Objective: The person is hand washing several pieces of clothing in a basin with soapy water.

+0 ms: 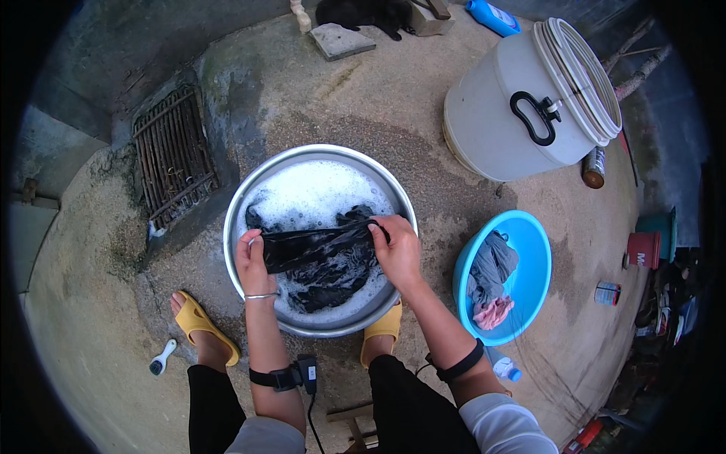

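A black wet garment (pixel 317 244) is stretched between my two hands over a round metal basin (pixel 320 330). My left hand (pixel 254 264) pinches one end of it between thumb and fingers, near the basin's left side. At the other end, my right hand (pixel 397 249) grips the cloth near the right rim. More dark fabric (pixel 332 289) lies below in the soapy water, partly under the suds. Thick white foam (pixel 317 187) covers the far part of the water.
To the right stands a light blue plastic basin (pixel 533 289) holding grey cloth (pixel 490 267) and pink cloth (pixel 493 312). Beyond it is a large white plastic barrel (pixel 499 108). A scrub brush (pixel 163 357) lies at left, below a barred drain cover (pixel 174 156). A black animal (pixel 368 14) rests at the back.
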Tool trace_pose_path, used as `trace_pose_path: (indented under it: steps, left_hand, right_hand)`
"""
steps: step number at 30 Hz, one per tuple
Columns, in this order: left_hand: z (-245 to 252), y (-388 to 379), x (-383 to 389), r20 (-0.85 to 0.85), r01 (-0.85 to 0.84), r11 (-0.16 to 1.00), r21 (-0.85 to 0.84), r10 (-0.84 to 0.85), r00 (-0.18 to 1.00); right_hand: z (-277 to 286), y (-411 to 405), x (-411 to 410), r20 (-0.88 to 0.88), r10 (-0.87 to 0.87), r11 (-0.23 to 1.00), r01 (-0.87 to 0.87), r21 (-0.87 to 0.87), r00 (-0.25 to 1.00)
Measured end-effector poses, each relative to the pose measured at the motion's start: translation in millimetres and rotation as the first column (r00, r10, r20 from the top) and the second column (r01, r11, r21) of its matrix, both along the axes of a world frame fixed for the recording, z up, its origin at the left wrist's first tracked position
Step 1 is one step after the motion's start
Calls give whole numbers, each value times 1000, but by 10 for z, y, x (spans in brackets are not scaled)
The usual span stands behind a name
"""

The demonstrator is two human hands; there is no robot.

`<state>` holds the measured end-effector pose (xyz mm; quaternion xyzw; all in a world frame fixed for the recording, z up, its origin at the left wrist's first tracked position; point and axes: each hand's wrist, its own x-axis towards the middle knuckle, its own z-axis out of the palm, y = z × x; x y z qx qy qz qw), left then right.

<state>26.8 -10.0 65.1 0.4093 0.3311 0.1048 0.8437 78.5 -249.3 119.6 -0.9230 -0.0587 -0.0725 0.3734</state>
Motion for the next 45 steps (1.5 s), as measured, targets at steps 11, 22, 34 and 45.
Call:
trace_pose_path:
  steps: [11,22,34,45]
  left_hand:
    - [571,143,80,-516,643,135,754,-484,707]
    - [221,-240,285,-301,338,517,786,-157,941]
    - [-977,-394,63,-932,832,-426,354,-233,278]
    - [-442,-289,-283,-86,7,681,732,81,993]
  right_hand:
    - [153,-103,111,-700,164,175,678,714,695]
    - [0,221,210,-192,42,943,25,332,980]
    - [-1095,220,-16,-388,172,807,-356,-471,905]
    - [-287,-108,-67,-87,100,956,-72,285,991]
